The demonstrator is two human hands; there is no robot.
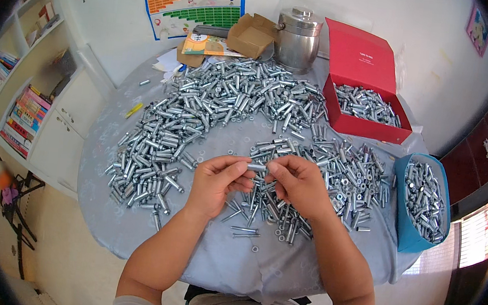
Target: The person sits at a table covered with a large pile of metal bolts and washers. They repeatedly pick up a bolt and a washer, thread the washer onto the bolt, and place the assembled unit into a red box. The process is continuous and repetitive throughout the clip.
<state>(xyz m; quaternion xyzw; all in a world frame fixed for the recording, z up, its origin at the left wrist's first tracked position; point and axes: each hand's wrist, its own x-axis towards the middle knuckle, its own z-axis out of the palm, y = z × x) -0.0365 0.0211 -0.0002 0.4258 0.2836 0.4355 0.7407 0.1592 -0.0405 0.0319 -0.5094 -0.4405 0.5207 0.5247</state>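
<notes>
Head view: a short silver metal sleeve [256,167] is being held horizontally between both hands, above the middle of the round table [234,262], which is being covered by a grey-blue cloth. The left hand [216,179] is being closed on the sleeve's left end, thumb and fingertips pinched. The right hand [299,183] is being closed on its right end the same way. Whether a second part is being held inside either hand cannot be told.

A small pile of loose bolts and washers [268,212] is lying directly under the hands, touching the near edge of a larger scatter. A big heap of silver sleeves and bolts [213,109] is being spread in an arc across the far and left side of the table. Another patch of parts [358,174] is lying to the right of the right hand.

A red open-lid box [368,125], partly filled with the same parts, is sitting at the far right. A blue fabric bin [409,225], also filled with parts, is sitting at the right table edge, near the red box. A steel lidded pot [297,38] is standing at the far edge, just beside a small brown cardboard box [251,36]. A colourful chart poster [192,3] is hanging on the wall behind. White shelves with books [26,87] are standing to the left.
</notes>
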